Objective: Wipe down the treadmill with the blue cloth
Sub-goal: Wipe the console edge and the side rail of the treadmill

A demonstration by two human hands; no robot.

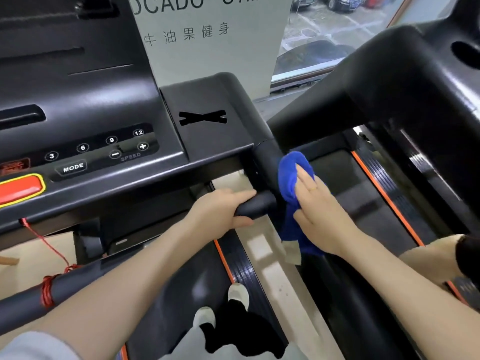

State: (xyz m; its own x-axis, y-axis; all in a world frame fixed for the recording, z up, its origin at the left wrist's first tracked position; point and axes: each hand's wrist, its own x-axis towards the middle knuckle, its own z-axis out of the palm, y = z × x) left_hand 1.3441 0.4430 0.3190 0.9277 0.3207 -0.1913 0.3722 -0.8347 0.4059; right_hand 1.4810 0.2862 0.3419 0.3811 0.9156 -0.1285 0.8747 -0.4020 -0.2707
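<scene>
A: Wiping was at the handrail joint. Right hand [315, 203] lay flat, fingers straight, pressing the blue cloth [292, 178] against the upright post [267, 162] of the treadmill [104, 141]; cloth bunched under and ahead of the fingertips, its tail hanging below the wrist.

B: Left hand [220, 206]?

A: Curled round the short handgrip [255, 203], just left of the cloth, steadying.

B: Judgement on technique?

A: Palm pressure looked adequate for the near face only. Wrapping the cloth round the post would likely reach the far side. The loose tail risked dragging on the belt [337, 175].
</scene>
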